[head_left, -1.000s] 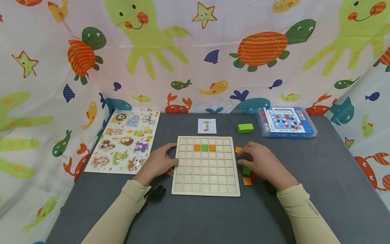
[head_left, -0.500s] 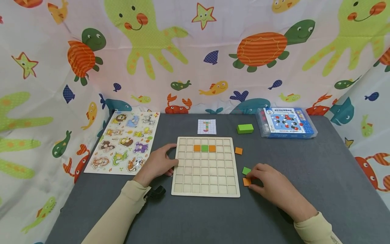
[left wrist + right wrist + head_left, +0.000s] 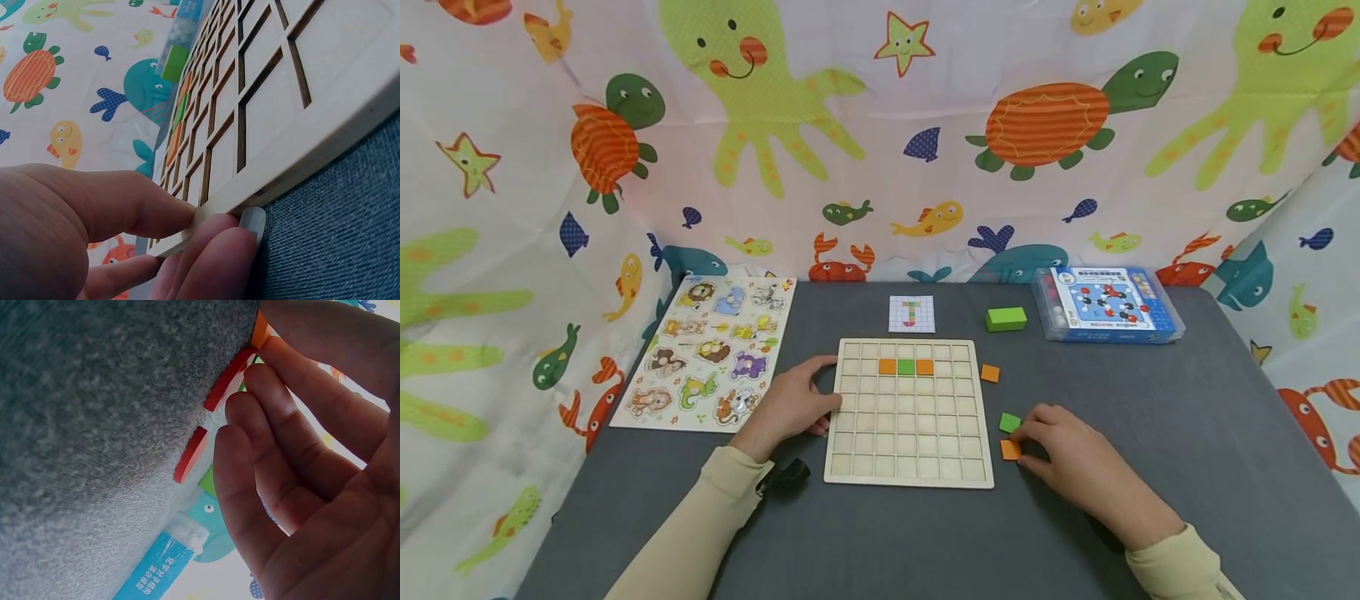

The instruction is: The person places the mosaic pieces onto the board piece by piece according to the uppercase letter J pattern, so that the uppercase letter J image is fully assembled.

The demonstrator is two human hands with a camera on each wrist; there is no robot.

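My left hand pinches the left edge of a pale wooden grid board, thumb on top and fingers against the side and underside in the left wrist view. An orange, a green and another orange tile sit in a row of its cells. Beside the board's lower right, my right hand pinches a square orange tile by its right side, between thumb and forefinger. A green tile lies just beyond. In the right wrist view, two red curved pieces lie past the fingers; the hand hides them in the head view.
Another orange tile lies off the board's upper right. Behind the board are a small pattern card, a green block and a clear-and-blue plastic case. An animal puzzle board lies at left. A printed cloth hangs behind.
My right hand has come down and right from the upper orange tile to the lower one, and has stayed there over the last half second. The left hand keeps its place on the board.
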